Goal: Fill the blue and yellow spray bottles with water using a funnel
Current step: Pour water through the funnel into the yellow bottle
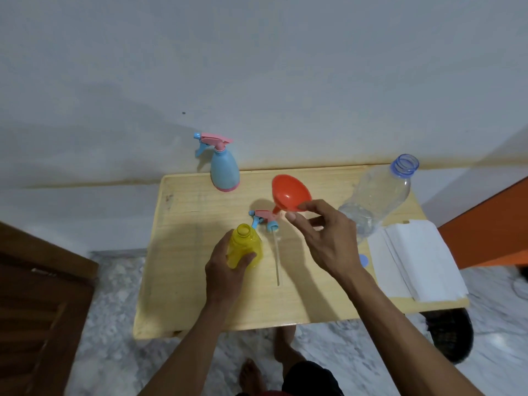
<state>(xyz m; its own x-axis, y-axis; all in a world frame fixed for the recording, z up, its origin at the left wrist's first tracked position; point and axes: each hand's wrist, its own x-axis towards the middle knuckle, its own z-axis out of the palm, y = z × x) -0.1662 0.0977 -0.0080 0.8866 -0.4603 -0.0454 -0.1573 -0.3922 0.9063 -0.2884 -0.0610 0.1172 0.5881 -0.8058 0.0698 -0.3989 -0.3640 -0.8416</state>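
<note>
On the table, the capped bottle stands behind the open bottle, paper at right.

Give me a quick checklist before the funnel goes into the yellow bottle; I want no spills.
1. Yellow bottle mouth uncapped: ok, its spray head lies on the table.
2. Yellow bottle steadied: ok, left hand grips it upright.
3. Funnel in hand: ok, right hand pinches its rim.
4. Funnel spout over the mouth: not ok, it is off to the right and tilted.
5. Water bottle uncapped: ok.
6. Enough water left: cannot tell.
</note>
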